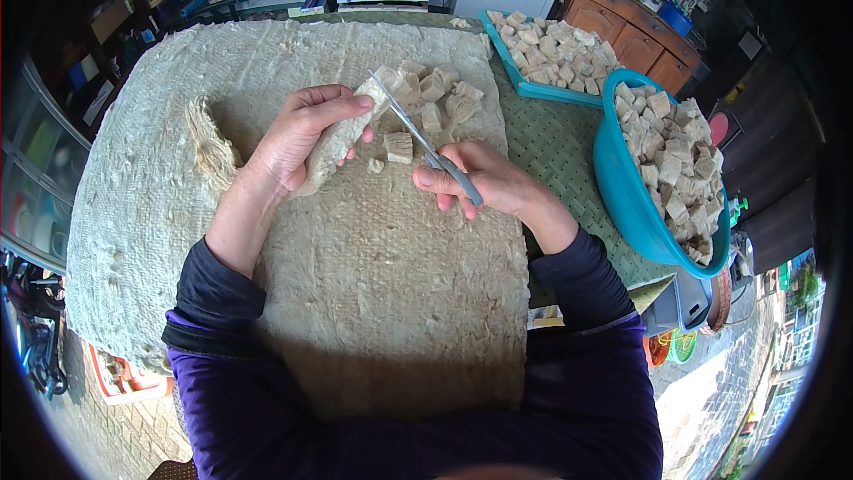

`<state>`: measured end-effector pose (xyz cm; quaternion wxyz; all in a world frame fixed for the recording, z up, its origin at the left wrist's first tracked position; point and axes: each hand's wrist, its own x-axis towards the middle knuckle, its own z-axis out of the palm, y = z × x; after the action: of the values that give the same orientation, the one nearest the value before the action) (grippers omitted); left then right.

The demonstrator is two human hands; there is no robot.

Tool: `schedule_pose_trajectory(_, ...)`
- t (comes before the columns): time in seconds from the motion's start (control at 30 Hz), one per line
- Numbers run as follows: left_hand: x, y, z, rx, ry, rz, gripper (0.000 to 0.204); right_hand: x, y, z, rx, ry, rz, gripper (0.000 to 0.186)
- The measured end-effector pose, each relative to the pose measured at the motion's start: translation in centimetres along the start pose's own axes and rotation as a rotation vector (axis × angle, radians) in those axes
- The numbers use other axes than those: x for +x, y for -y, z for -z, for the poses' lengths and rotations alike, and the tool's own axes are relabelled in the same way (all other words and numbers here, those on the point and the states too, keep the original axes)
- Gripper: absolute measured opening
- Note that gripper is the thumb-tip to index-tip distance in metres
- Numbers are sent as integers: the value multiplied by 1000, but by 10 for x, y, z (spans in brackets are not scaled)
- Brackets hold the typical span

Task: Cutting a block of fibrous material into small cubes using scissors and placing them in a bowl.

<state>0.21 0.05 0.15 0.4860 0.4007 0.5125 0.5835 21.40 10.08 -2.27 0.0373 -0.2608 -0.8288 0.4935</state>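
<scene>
The left hand (302,138) pinches a pale strip (325,156) between thumb and fingers, above a rough mat (382,302). The right hand (489,176), fingers loosely curled, holds grey scissors (432,153), their blades at the strip's far end. Chunks (398,148) lie just beyond on the mat (more fill a teal basin (625,196) and tray (560,96) to the right).

2 hands (302,124) | 1 pair of scissors (432,157) | 1 held strip (330,153) | 1 big tub (622,187) | 1 tray (560,95) | chunks (400,148): too many to count
</scene>
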Motion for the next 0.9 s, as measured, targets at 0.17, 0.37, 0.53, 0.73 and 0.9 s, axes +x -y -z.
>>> schedule_pose_trajectory(0.17,-1,1,-2,30,5,11,14,0,1,0,5,-3,16,64)
schedule_pose_trajectory(0.37,-1,2,-5,22,-15,1,14,2,-1,-4,-11,-93,12,58)
schedule_pose_trajectory(0.53,0,2,-2,40,-32,-1,13,5,1,-9,-26,-150,-54,53)
schedule_pose_trajectory(0.73,0,2,-1,39,-36,7,13,7,-2,-10,-1,-148,-59,52)
schedule_pose_trajectory(0.9,-2,2,-4,13,-27,13,12,5,-3,-7,16,-127,-7,54)
